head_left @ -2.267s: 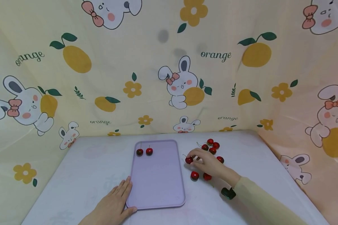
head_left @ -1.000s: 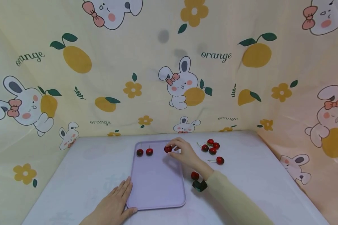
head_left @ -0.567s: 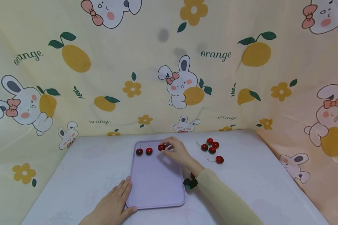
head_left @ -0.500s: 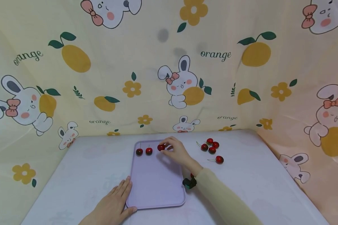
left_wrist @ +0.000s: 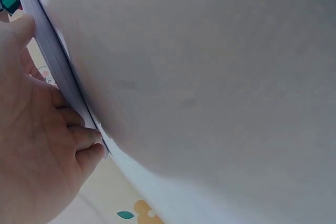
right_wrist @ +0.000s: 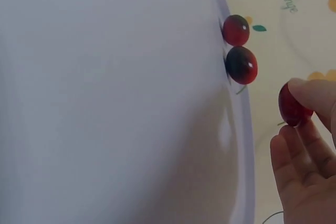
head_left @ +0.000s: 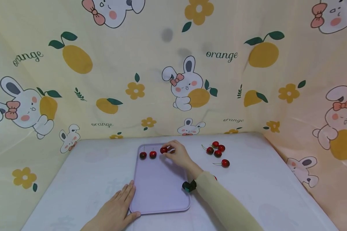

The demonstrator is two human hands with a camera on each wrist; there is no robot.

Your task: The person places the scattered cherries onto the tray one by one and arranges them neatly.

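My right hand (head_left: pixel 179 156) pinches a dark red cherry (head_left: pixel 163 150) between thumb and fingertips, over the far part of a lilac tray (head_left: pixel 160 189). In the right wrist view this held cherry (right_wrist: pixel 292 106) shows clear of the tray surface, a bit of green stem under it. To its left in the head view, two cherries (head_left: pixel 153 154) with upright stems sit side by side at the tray's far left. My left hand (head_left: pixel 115 207) lies along the tray's left edge, fingers straight, thumb at the near left corner. From the left wrist, the fingers (left_wrist: pixel 84 137) touch the tray's side.
Right of the tray, several cherries (head_left: pixel 218 153) cluster on the white table (head_left: pixel 248 179), with a single stemmed cherry (head_left: pixel 225 163) nearer. Another peeks out behind the right sleeve (head_left: pixel 222 199). A dark wrist device (head_left: pixel 189 185) overlaps the tray's right edge. A printed curtain (head_left: pixel 150 64) stands behind.
My right hand has carried a cherry from the table on the right, over the tray's right edge and leftward toward the two cherries. The left hand has stayed at the tray's edge.
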